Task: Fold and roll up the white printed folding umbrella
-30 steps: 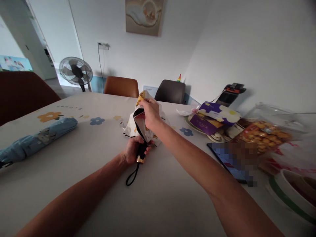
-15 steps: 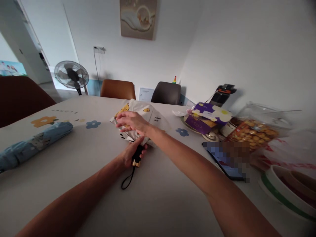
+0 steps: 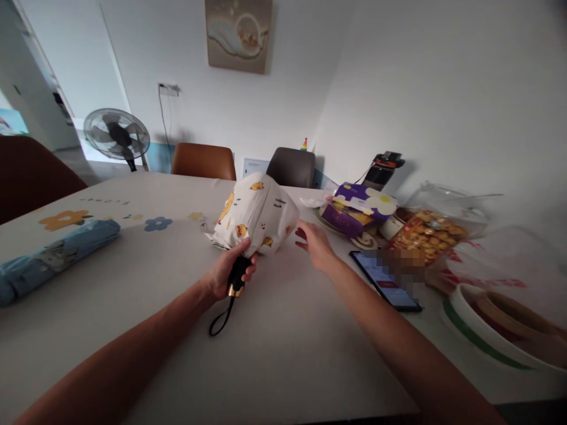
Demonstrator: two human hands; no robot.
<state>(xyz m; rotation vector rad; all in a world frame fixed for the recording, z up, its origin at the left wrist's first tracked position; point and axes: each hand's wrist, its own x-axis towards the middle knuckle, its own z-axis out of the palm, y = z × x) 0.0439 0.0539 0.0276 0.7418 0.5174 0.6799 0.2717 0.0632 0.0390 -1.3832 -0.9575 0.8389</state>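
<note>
Our left hand (image 3: 225,273) is clamped around the short, gold-capped black handle (image 3: 239,270) of a white fabric umbrella printed with yellow ducks (image 3: 266,213). This umbrella is loosely bunched before us, over the white table (image 3: 283,348). Our right hand (image 3: 316,243), fingers parted, is just beside its right edge; we cannot tell whether they touch. A folded blue fabric umbrella (image 3: 59,260) lies well apart, on our left.

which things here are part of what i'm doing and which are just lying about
In use:
white duck-print umbrella, its black handle in your left hand
right hand, beside it

Lying about:
blue umbrella
phone
purple box
green-banded bowl
</note>
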